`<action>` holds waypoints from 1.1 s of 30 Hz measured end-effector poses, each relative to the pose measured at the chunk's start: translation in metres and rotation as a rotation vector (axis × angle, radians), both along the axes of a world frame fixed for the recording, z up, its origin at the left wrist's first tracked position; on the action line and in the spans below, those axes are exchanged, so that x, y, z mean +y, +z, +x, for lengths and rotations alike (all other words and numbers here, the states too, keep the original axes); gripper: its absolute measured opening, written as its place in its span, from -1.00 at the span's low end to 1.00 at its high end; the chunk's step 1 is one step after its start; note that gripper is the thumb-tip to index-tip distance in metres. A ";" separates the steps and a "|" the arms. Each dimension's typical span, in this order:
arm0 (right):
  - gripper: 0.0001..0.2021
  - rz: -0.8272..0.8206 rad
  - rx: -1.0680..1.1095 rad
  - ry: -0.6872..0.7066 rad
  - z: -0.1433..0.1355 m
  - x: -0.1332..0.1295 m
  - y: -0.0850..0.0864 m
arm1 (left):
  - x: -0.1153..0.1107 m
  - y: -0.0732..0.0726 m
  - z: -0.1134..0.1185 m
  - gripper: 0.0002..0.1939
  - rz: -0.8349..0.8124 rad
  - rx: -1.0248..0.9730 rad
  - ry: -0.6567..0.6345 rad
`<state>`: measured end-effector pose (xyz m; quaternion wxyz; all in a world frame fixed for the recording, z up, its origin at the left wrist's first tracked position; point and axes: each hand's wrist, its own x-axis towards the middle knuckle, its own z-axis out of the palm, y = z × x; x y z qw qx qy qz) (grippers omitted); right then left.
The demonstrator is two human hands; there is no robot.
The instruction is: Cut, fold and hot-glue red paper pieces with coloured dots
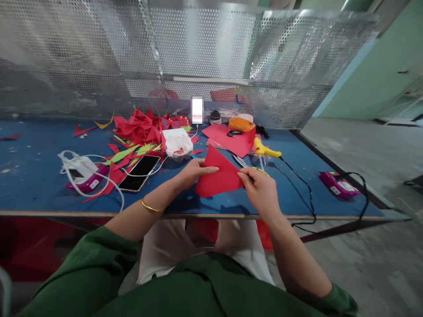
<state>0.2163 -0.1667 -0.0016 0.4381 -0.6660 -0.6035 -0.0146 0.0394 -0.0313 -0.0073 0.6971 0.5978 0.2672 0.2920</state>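
A folded piece of red paper [218, 176], roughly triangular, is held above the blue table's front part. My left hand [194, 173] grips its left side, the thumb lying on the paper and the fingers behind it. At the paper's right corner my right hand [259, 187] pinches the edge between thumb and fingers. Just beyond the right hand lie scissors [240, 161], partly hidden by the paper and hand. A yellow hot glue gun [267, 149] rests behind them, its black cord running to the right.
Red and green paper scraps [139, 127] heap up at the left back. Nearer are a phone [140, 172], a white cable and a purple power strip [90, 179]. A white bowl [178, 145] holds small bits. Red sheets [233, 137] lie behind; another purple strip [339, 184] sits right.
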 end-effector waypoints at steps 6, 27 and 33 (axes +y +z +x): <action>-0.80 -0.102 0.074 -0.046 0.008 0.006 0.001 | 0.007 0.003 -0.004 -0.63 -0.165 0.039 0.127; -0.80 0.071 -0.473 -0.132 -0.003 -0.043 -0.037 | 0.020 0.006 -0.010 -0.84 -0.225 -0.070 0.268; -0.79 0.018 -0.395 -0.117 -0.002 -0.050 -0.042 | 0.023 0.003 -0.010 -0.79 -0.216 -0.069 0.220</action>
